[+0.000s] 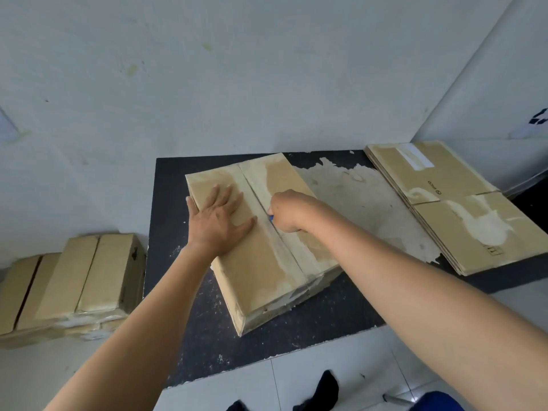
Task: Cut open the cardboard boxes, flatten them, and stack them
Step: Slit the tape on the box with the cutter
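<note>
A closed brown cardboard box (258, 262) lies on a dark table (207, 336), its taped centre seam running away from me. My left hand (218, 216) lies flat with fingers spread on the box's left flap. My right hand (289, 210) is closed around a small blue cutter (270, 218), whose tip sits on the seam about midway along the box. Most of the cutter is hidden inside the fist. A stack of flattened boxes (450, 203) rests at the table's right end.
Two more closed boxes (74, 286) stand on the floor to the left of the table. White walls close in behind and on the right. A worn pale patch (361, 203) covers the tabletop between the box and the flat stack.
</note>
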